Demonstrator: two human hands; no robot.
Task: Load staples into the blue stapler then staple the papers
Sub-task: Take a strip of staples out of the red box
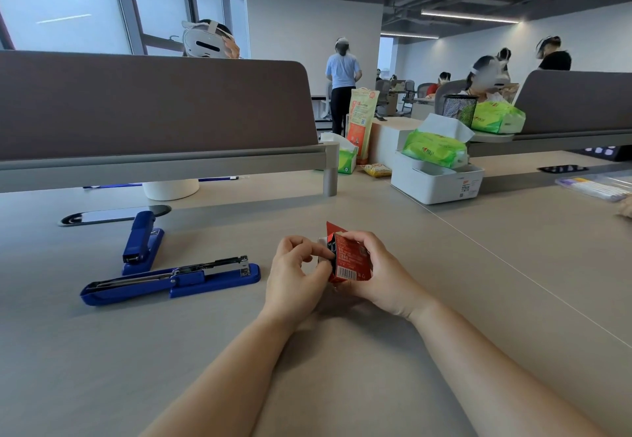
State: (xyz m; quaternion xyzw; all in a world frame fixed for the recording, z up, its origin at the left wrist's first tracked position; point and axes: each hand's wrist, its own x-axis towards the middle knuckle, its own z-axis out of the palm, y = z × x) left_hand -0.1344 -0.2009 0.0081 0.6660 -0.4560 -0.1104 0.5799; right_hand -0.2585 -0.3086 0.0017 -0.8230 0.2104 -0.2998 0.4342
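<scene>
Office desk [376, 351] fills the view. At centre, the right hand [376, 272] grips a red staple box [350, 260]; the left hand [294, 272] pinches into its open end. Next: draw out a strip for the opened blue stapler [171, 281] at nine o'clock.

A smooth, matt surface is shown by the desk [444, 300]. The open stapler [171, 281] is cased in glossy blue plastic, with a bright metal rail exposed. Printed red cardboard is seen in the small box [350, 260].
</scene>
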